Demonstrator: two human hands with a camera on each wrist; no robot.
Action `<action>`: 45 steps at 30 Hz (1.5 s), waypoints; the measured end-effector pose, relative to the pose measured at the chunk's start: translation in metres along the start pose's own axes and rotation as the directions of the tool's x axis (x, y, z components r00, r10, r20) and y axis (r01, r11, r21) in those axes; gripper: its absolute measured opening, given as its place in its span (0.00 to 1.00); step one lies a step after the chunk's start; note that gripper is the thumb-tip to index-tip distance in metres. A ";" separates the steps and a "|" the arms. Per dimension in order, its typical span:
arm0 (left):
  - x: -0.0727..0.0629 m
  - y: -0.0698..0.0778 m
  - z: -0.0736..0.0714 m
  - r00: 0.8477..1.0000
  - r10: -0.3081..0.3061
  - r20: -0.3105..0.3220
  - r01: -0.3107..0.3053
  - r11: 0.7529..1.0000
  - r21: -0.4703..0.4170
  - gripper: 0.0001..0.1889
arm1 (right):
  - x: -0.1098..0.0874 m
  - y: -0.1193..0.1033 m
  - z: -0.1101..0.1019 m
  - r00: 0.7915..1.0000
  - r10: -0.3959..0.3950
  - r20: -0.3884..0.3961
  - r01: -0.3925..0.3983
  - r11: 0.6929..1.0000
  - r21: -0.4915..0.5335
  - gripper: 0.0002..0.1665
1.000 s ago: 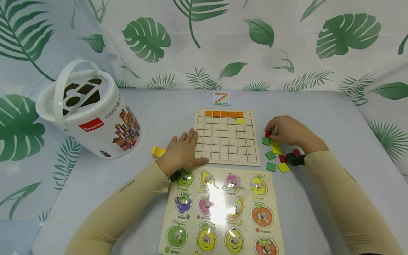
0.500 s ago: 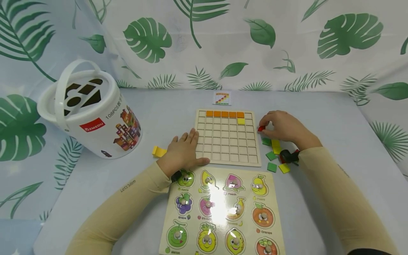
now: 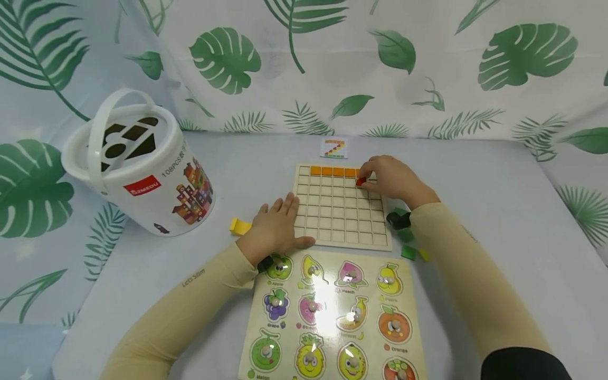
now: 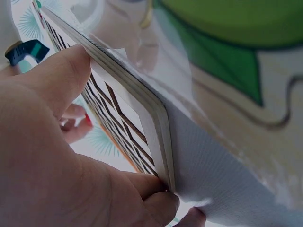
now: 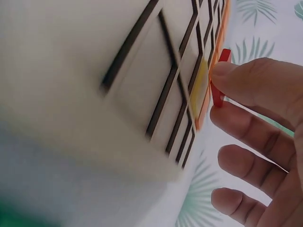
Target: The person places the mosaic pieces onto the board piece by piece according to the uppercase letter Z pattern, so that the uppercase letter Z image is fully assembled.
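Observation:
My right hand pinches a red square tile between thumb and fingertips, close over the upper right of the wooden grid board. Orange tiles fill part of the board's far row. Below the row's right end, a yellow tile lies in the grid; the right hand hides it in the head view. At the board's left edge rests my left hand, fingers spread and straight. Its thumb lies at the board's near edge in the left wrist view.
Green tiles and a yellow tile lie right of the board, partly under the right arm. A fruit knob puzzle is in front. A white bucket, a yellow block and a small pattern card stand around.
My right hand has picked the red tile from the loose pile and carried it left and away from me, over the board. The left hand has stayed at the board's edge.

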State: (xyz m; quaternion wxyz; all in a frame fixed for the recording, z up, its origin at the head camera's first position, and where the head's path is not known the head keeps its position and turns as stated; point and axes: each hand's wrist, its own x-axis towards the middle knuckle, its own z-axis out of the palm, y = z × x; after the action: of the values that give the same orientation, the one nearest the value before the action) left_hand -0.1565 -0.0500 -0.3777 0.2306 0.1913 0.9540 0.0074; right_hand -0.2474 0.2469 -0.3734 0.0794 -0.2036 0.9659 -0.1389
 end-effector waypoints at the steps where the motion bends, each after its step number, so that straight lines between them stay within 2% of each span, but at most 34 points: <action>1: 0.000 0.000 0.000 1.000 0.001 0.001 -0.001 1.000 0.001 0.59 | 0.003 -0.002 0.001 1.000 -0.005 0.002 0.005 1.000 0.000 0.11; 7: 0.001 0.001 0.002 1.000 0.001 0.002 -0.001 1.000 0.007 0.59 | 0.014 -0.012 0.006 1.000 -0.005 0.012 0.005 1.000 -0.011 0.12; 14: 0.002 -0.001 0.002 1.000 -0.005 0.002 0.005 1.000 0.003 0.59 | 0.018 -0.018 0.008 1.000 -0.015 0.004 0.015 0.999 -0.040 0.12; 24: 0.000 0.000 0.000 1.000 -0.005 -0.003 0.005 1.000 0.004 0.58 | 0.012 -0.016 0.006 1.000 -0.005 0.004 0.005 1.000 -0.025 0.16; 29: -0.001 0.001 -0.001 1.000 -0.009 0.000 0.009 1.000 0.007 0.59 | -0.006 -0.008 0.000 0.999 0.033 -0.002 -0.033 0.999 0.014 0.19; 34: 0.000 0.001 -0.002 1.000 -0.010 0.004 0.010 1.000 0.012 0.59 | -0.032 0.008 -0.004 0.998 0.057 -0.019 -0.057 0.998 0.014 0.16; 45: 0.000 0.002 0.000 1.000 -0.001 -0.001 0.001 1.000 0.021 0.59 | -0.088 0.027 -0.006 0.995 0.096 0.018 -0.096 0.995 0.001 0.11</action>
State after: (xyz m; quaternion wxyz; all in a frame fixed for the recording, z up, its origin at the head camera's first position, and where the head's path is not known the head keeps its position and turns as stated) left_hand -0.1553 -0.0479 -0.3774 0.2280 0.1931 0.9543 -0.0029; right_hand -0.1791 0.3085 -0.3679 0.0946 -0.1584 0.9737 -0.1340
